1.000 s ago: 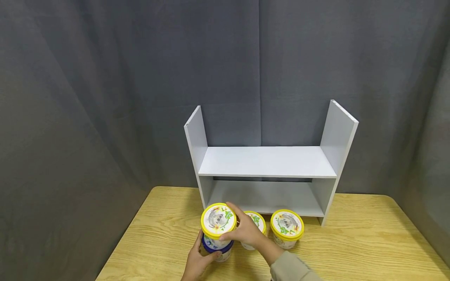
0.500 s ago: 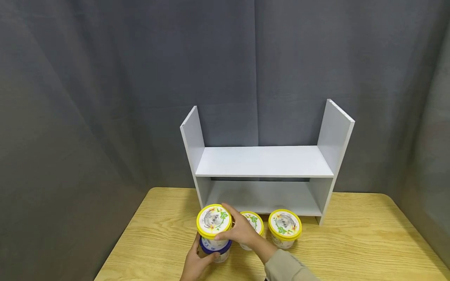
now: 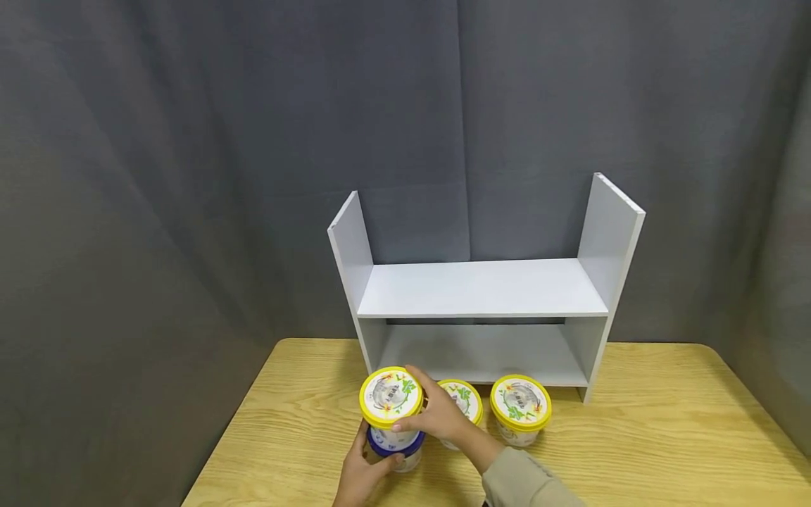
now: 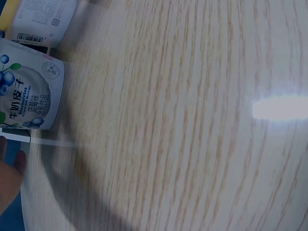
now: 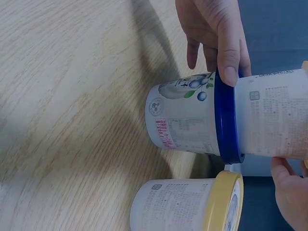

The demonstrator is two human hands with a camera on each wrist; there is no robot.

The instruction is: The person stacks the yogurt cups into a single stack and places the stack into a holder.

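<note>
yellow rims the round, flat lid of the top tub (image 3: 391,398), and its white side is smooth. it stands upright on the blue-lidded tub (image 5: 187,122), touching the blue lid. the table (image 3: 684,422) is wood with wavy lines, the shelf (image 3: 481,290) is made of flat white boards, and the curtain (image 3: 222,155) behind is grey cloth with folds. the right hand (image 3: 440,417) holds the top tub, clamped round its side, so that tub is right in its grip. just below, the left hand (image 3: 361,473) grips the blue-lidded tub, with its thumb on the blue lid's edge. to the right stand a half-hidden tub (image 3: 464,401) and a far tub (image 3: 521,403). that makes four tubs, three yellow lids, one blue lid and one shelf.
</note>
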